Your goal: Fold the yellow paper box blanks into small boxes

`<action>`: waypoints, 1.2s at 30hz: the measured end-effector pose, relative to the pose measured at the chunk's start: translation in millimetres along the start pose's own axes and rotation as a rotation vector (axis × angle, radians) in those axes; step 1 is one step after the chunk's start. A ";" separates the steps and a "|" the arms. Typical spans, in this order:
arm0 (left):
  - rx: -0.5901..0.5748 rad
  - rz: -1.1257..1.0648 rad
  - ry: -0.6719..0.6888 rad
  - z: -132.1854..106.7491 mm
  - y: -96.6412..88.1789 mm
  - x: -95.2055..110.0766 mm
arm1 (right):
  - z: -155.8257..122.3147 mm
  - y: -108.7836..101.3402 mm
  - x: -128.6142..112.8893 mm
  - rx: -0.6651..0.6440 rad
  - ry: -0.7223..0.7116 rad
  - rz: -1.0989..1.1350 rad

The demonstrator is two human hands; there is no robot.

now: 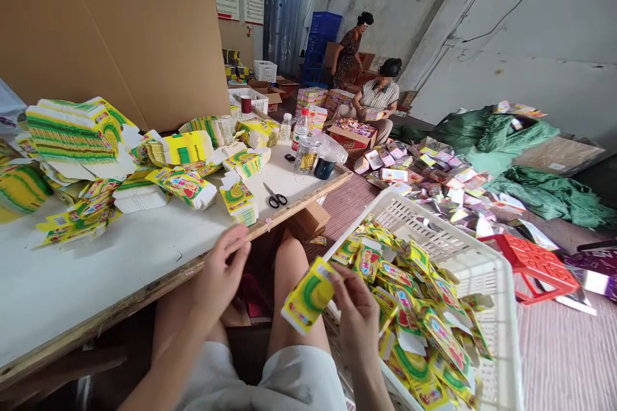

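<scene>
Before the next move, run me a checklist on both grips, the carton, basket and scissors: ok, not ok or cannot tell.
1. Right grip secure on the yellow carton: ok, pinched at one edge.
2. Left grip free: ok, nothing visible in it.
3. Held carton filled: cannot tell.
4. Scissors clear of both grips: ok, lying on the table.
5. Room in the white basket: ok, bare mesh shows beside the piled cartons.
6. Table stacks tidy: not ok, uneven and sprawling.

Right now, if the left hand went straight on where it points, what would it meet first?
Probably the small stack of yellow cartons by the table's edge; depth is hard to judge.
</scene>
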State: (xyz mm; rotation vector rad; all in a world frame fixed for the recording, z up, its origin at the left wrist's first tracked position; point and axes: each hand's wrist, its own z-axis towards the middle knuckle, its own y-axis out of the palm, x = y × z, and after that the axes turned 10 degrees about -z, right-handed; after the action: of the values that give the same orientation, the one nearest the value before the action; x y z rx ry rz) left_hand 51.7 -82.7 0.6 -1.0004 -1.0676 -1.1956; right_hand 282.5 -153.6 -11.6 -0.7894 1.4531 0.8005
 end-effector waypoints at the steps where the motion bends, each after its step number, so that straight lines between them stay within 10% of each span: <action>1: 0.124 0.094 0.053 16.1 -6.0 -5.8 | 6.1 -9.6 2.0 0.140 -0.039 0.034; 4: 0.289 0.207 0.014 64.2 -20.5 -23.8 | 21.7 -37.5 17.3 0.466 -0.167 0.306; 10: 0.245 0.363 -0.205 118.8 -24.0 -44.9 | 15.7 -32.8 54.3 0.010 0.067 0.257; 15: 0.197 0.404 -0.186 122.7 -30.0 -36.8 | 2.1 3.9 47.8 -0.059 0.177 0.179; 21: 0.113 0.267 -0.022 71.4 -27.2 3.0 | -11.8 28.1 27.5 -0.107 0.117 0.135; 28: -0.425 -0.111 -0.176 -35.0 11.6 35.8 | -26.3 50.2 7.3 -0.236 0.144 0.268; 36: -0.627 -0.827 -0.458 -36.8 10.5 33.5 | -42.9 52.0 8.4 -0.477 0.276 0.449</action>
State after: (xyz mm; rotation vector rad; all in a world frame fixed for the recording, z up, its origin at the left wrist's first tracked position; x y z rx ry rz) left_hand 67.5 -124.3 25.1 -1.4097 -1.5948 -2.1252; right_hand 215.5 -162.7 -18.0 -0.9691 1.7421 1.4625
